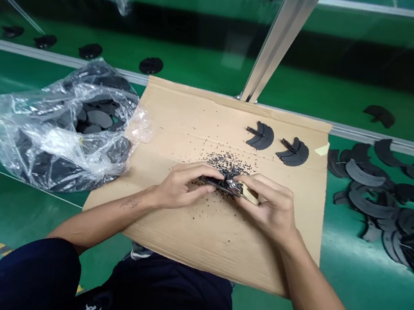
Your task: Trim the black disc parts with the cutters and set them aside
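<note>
Dark thin part (211, 182), one: between both hands, black scraps (227, 163) just beyond.
Left hand (183, 186) pinches its left end, thumb below fingers; right hand (275, 205) grips pale-handled tool (249, 194) at the other. Probably light, stiff, smooth; best held by edges, clear of tool.

Left hand (183, 185) grips a dark part (211, 182); right hand (275, 203) holds a pale-handled tool (250, 194) at its end. Black fragments (229, 164) scattered on cardboard (171, 242). Two curved black pieces (265, 137) lie beyond. Clear bag (15, 118) of dark discs (99, 119), left; loose curved parts (372, 203), right, on green tabletop (350, 288).
</note>
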